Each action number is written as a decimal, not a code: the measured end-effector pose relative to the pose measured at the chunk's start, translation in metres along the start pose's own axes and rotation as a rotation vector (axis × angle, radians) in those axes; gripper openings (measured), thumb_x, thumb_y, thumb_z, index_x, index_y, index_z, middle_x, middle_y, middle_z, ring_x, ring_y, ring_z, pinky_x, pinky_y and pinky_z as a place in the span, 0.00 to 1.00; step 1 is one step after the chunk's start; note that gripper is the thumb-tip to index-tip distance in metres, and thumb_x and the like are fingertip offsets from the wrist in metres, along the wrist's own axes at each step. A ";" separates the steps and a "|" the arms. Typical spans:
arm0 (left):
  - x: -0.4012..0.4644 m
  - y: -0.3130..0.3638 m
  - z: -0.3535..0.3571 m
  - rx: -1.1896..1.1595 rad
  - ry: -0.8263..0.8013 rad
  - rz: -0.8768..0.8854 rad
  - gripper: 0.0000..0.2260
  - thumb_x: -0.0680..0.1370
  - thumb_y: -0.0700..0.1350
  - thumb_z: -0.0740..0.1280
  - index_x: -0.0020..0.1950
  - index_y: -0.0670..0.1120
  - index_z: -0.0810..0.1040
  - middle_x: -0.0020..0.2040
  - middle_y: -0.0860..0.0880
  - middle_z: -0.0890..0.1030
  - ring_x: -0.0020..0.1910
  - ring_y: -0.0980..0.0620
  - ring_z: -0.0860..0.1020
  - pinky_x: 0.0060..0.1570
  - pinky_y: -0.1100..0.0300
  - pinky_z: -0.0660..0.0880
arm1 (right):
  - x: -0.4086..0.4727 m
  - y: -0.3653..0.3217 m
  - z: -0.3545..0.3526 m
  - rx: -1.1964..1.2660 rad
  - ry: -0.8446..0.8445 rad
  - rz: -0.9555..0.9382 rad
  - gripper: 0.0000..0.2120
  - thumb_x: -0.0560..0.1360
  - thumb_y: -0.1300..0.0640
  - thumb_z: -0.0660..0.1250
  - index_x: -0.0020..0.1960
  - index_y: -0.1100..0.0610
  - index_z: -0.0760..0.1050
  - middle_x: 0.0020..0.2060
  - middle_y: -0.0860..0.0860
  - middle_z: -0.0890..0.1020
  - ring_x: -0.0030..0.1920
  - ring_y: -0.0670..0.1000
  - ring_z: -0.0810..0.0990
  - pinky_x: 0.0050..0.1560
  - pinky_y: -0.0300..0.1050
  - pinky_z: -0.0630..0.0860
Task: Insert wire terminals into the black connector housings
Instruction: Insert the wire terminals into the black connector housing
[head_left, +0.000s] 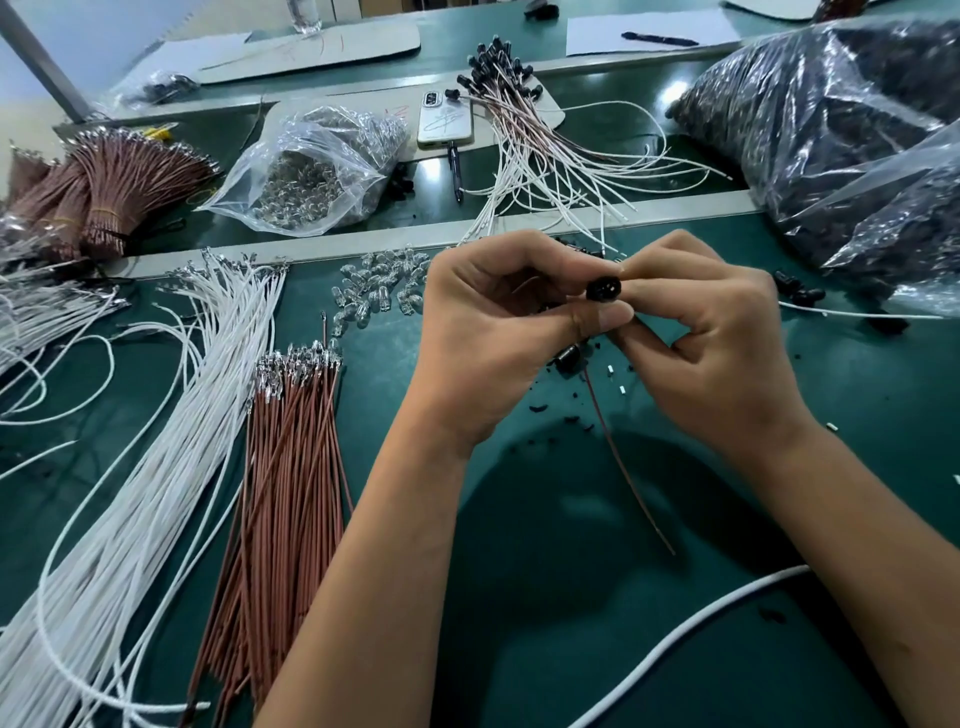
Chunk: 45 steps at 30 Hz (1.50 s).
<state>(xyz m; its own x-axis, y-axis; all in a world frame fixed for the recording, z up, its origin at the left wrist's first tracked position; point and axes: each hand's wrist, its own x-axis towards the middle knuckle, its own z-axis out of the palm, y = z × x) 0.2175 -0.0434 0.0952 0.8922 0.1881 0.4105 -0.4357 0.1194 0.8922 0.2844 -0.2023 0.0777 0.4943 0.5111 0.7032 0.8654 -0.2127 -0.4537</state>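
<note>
Both hands meet above the green mat, pinching one small black connector housing (603, 289) between their fingertips. My left hand (498, 332) holds it from the left with thumb and fingers. My right hand (706, 343) grips it from the right. A brown wire (631, 467) hangs down from the grip toward me. Another black housing (570, 358) lies on the mat just below the hands. Loose brown wires with terminals (291, 441) and white wires with terminals (171, 457) lie in piles to the left.
Small clear bulbs (374, 293) are scattered left of the hands. Finished assemblies (524, 119) lie at the back beside a phone (445, 119). A clear bag of bulbs (311, 171) and big bags of black housings (841, 130) flank them. A thick white cable (685, 634) crosses the near right.
</note>
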 end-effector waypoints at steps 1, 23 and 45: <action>0.000 0.000 0.000 -0.002 -0.002 0.000 0.13 0.66 0.25 0.76 0.42 0.40 0.82 0.39 0.49 0.85 0.39 0.51 0.82 0.46 0.58 0.79 | 0.000 0.000 -0.001 -0.005 0.008 -0.001 0.06 0.76 0.69 0.74 0.49 0.61 0.87 0.44 0.47 0.83 0.44 0.54 0.78 0.48 0.43 0.75; -0.001 -0.001 -0.002 0.016 -0.025 -0.013 0.13 0.66 0.25 0.76 0.43 0.41 0.82 0.39 0.49 0.85 0.40 0.51 0.83 0.47 0.57 0.80 | 0.001 0.002 -0.004 0.000 -0.011 -0.016 0.06 0.78 0.68 0.71 0.52 0.65 0.86 0.45 0.49 0.83 0.44 0.54 0.78 0.48 0.42 0.75; -0.001 0.003 0.000 0.014 -0.012 -0.017 0.16 0.66 0.24 0.75 0.48 0.40 0.82 0.39 0.47 0.84 0.40 0.50 0.82 0.47 0.57 0.79 | 0.002 -0.002 -0.004 0.003 -0.059 0.001 0.07 0.78 0.71 0.69 0.51 0.65 0.85 0.46 0.47 0.81 0.46 0.52 0.77 0.50 0.41 0.74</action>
<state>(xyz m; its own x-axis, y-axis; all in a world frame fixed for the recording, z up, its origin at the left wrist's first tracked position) 0.2155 -0.0433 0.0974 0.9006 0.1749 0.3978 -0.4193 0.1089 0.9013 0.2836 -0.2041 0.0824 0.4890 0.5588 0.6698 0.8649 -0.2106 -0.4556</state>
